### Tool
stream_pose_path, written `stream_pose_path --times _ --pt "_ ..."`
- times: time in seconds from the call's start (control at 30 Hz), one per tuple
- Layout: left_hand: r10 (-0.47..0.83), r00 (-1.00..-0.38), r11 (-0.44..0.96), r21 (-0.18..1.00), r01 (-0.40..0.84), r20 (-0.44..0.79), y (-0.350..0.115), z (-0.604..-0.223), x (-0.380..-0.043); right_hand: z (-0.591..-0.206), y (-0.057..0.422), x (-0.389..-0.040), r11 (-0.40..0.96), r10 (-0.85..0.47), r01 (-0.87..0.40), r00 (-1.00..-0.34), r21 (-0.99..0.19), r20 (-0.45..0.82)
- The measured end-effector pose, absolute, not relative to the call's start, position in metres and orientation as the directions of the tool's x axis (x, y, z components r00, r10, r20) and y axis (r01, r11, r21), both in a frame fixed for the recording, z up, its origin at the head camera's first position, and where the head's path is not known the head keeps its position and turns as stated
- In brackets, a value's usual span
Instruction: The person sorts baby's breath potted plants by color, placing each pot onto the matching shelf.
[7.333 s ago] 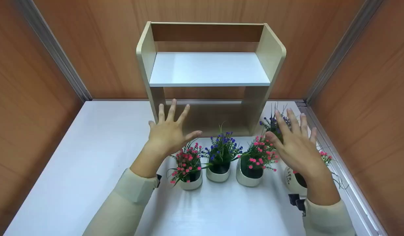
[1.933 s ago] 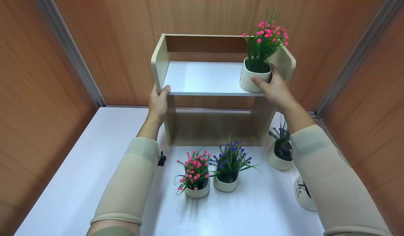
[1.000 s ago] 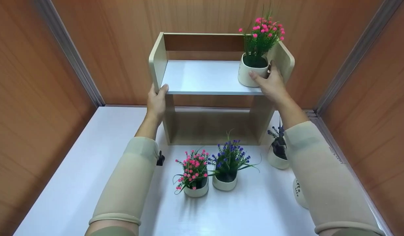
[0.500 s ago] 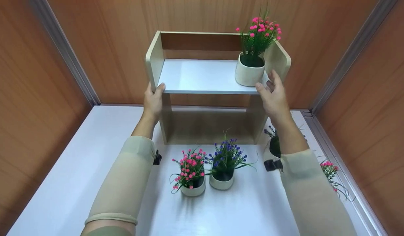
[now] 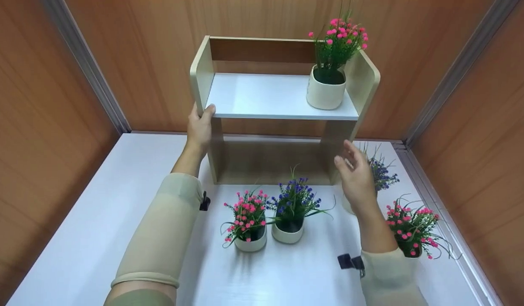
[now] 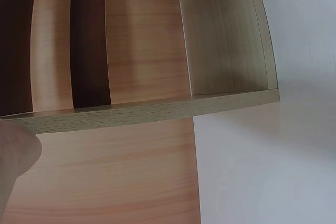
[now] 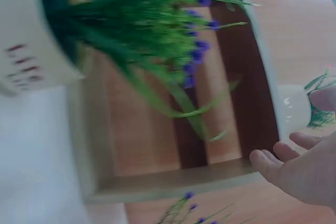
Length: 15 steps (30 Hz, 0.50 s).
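In the head view my left hand [image 5: 200,129] grips the left side panel of a pale wooden two-level shelf [image 5: 262,95], thumb at the front edge. A white pot with pink artificial flowers [image 5: 326,91] stands upright on the upper board, at its right end. My right hand [image 5: 357,178] holds nothing, fingers loosely bent, below that board near the shelf's right side. It partly covers a purple-flowered plant [image 5: 383,175]. In the right wrist view a white pot [image 7: 26,51] with printed lettering and purple flowers appears close up, blurred, apart from the hand.
On the white table [image 5: 96,221], a pink-flowered pot [image 5: 250,243] and a purple-flowered pot [image 5: 287,233] stand before the shelf. Another pink-flowered plant [image 5: 408,231] is at the right, its pot largely behind the right forearm. Wooden walls [image 5: 41,106] surround the table.
The right hand has let go of the pink-flowered pot on the upper board and moved down towards the table. The left hand keeps its grip on the shelf.
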<state>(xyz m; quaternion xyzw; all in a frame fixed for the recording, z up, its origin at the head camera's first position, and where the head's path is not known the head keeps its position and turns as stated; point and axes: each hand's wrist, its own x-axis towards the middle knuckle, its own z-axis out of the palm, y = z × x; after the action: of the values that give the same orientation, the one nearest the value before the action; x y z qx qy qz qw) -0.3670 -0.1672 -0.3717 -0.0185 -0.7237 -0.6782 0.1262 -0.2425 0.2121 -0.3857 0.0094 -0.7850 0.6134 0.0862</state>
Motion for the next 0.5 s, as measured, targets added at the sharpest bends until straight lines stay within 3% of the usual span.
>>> stream_pose_path --times 0.23,0.5 --pt "-0.152 -0.971 0.086 0.981 0.175 0.187 -0.168 -0.37 -0.369 -0.426 0.225 -0.233 0.314 0.014 -0.06 -0.998 -0.947 0.068" --pt "-0.153 -0.976 0.071 0.987 0.147 0.156 -0.169 -0.356 -0.352 -0.476 0.233 -0.219 0.296 -0.117 0.037 -0.99 -0.954 -0.075"
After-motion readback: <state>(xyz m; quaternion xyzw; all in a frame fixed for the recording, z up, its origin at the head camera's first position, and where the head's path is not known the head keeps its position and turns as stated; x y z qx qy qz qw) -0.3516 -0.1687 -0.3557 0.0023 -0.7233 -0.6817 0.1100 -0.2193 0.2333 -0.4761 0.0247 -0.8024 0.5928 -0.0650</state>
